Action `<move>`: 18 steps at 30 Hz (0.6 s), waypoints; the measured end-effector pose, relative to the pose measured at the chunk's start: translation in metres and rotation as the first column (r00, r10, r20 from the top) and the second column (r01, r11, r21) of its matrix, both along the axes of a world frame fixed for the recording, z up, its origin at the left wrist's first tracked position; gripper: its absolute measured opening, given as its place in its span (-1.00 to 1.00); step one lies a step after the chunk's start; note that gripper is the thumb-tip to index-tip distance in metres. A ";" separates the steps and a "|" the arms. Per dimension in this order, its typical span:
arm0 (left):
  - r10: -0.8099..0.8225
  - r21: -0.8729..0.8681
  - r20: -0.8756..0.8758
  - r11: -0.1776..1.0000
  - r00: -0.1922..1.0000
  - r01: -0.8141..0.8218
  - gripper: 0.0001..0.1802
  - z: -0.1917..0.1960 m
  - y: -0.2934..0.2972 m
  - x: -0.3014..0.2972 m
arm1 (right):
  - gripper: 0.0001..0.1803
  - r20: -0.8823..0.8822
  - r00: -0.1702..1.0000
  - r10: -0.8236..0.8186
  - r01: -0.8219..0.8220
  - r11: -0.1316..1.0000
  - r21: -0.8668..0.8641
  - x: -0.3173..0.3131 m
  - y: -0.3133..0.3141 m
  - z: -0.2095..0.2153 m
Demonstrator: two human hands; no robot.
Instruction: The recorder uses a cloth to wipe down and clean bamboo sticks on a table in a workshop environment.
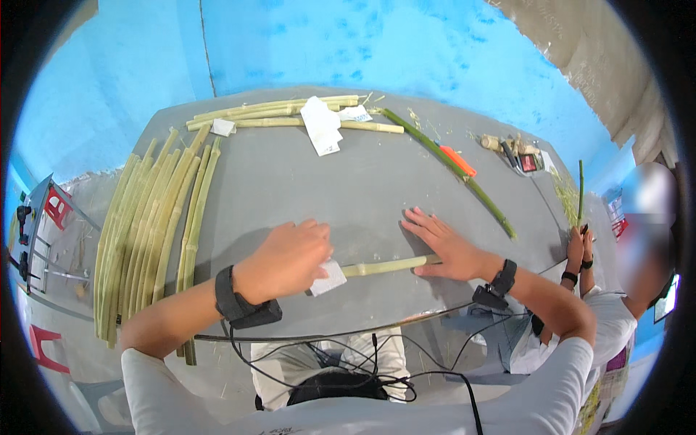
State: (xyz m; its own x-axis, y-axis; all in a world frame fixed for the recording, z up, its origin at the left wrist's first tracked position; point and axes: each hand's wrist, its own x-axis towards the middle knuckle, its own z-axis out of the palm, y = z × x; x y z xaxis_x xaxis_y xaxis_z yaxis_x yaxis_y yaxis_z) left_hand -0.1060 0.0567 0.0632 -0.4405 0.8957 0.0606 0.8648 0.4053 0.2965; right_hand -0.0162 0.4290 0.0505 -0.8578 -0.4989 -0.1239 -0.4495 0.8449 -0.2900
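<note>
left hand point(290, 255) pinches white paper point(329, 279) against a bamboo stick point(388, 266) running sideways to the right hand point(455, 250) (fingers splayed over its end).

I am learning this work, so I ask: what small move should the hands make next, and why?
Probably the left hand should slide the paper along the stick toward the right hand: it holds the paper at the stick, a bare stretch lies between, and the right hand touches the stick's right part.
</note>
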 end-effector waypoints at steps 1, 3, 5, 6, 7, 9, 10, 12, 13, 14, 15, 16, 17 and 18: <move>0.006 0.005 -0.010 1.000 1.000 -0.006 -0.73 -0.001 -0.001 0.002 | 0.03 0.011 1.000 -0.017 0.017 1.000 -0.026 0.003 -0.002 0.002; 0.009 0.007 -0.044 1.000 0.999 -0.009 -0.75 -0.002 -0.002 0.006 | -0.01 -0.012 0.999 -0.053 0.052 0.998 -0.040 0.010 -0.002 0.003; 0.009 -0.006 -0.077 1.000 0.997 -0.010 -0.74 -0.002 -0.001 0.010 | -0.04 -0.036 0.994 -0.099 0.097 0.994 -0.055 0.017 0.000 0.002; 0.008 -0.024 -0.100 1.000 0.995 -0.011 -0.73 -0.002 -0.001 0.013 | -0.06 -0.057 0.992 -0.110 0.108 0.993 -0.038 0.020 0.000 0.001; 0.007 -0.023 -0.109 1.000 0.994 -0.010 -0.73 -0.003 -0.001 0.018 | -0.08 -0.076 0.990 -0.121 0.120 0.993 -0.023 0.024 -0.001 0.000; 0.026 -0.014 -0.138 0.999 0.990 -0.028 -0.72 -0.004 0.000 0.025 | -0.09 -0.108 0.987 -0.119 0.119 0.993 -0.007 0.027 -0.001 -0.001; 0.029 -0.020 -0.137 0.999 0.990 -0.032 -0.72 -0.005 0.002 0.029 | -0.11 -0.121 0.986 -0.112 0.114 0.993 0.009 0.029 -0.002 -0.005; 0.021 -0.020 -0.193 0.999 0.981 -0.025 -0.72 -0.006 0.009 0.034 | -0.13 -0.129 0.986 -0.104 0.110 0.993 0.042 0.025 0.002 -0.009; 0.016 -0.031 -0.181 0.999 0.983 -0.022 -0.72 -0.012 0.015 0.031 | -0.15 -0.130 0.986 -0.106 0.117 0.990 0.080 0.022 0.005 -0.011; 0.036 0.015 -0.194 0.999 0.980 -0.034 -0.75 -0.017 0.021 0.028 | -0.15 -0.113 0.988 -0.107 0.115 0.991 0.066 0.018 0.005 -0.013; 0.055 0.059 -0.204 0.997 0.977 -0.044 -0.79 -0.020 0.024 0.026 | -0.17 -0.133 0.984 -0.120 0.134 0.986 0.099 0.011 0.006 -0.014; 0.055 0.041 -0.179 0.998 0.982 -0.048 -0.79 -0.020 0.020 0.026 | -0.18 -0.145 0.981 -0.130 0.150 0.980 0.132 0.006 0.006 -0.018; 0.069 0.085 -0.127 0.995 0.989 -0.059 -0.78 -0.018 0.017 0.020 | -0.18 -0.121 0.983 -0.139 0.154 0.980 0.123 0.006 0.009 -0.019; 0.082 0.127 -0.071 0.989 0.994 -0.073 -0.78 -0.017 0.012 0.013 | -0.20 -0.131 0.983 -0.130 0.144 0.983 0.111 0.008 0.011 -0.018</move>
State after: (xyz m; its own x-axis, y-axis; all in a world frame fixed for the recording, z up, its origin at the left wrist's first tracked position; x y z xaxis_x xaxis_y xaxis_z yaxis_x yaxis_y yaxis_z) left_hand -0.0929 0.0692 0.0464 -0.4982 0.8424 0.2054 0.8541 0.4360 0.2836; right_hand -0.0078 0.4400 0.0328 -0.9293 -0.3635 -0.0651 -0.3529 0.9261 -0.1331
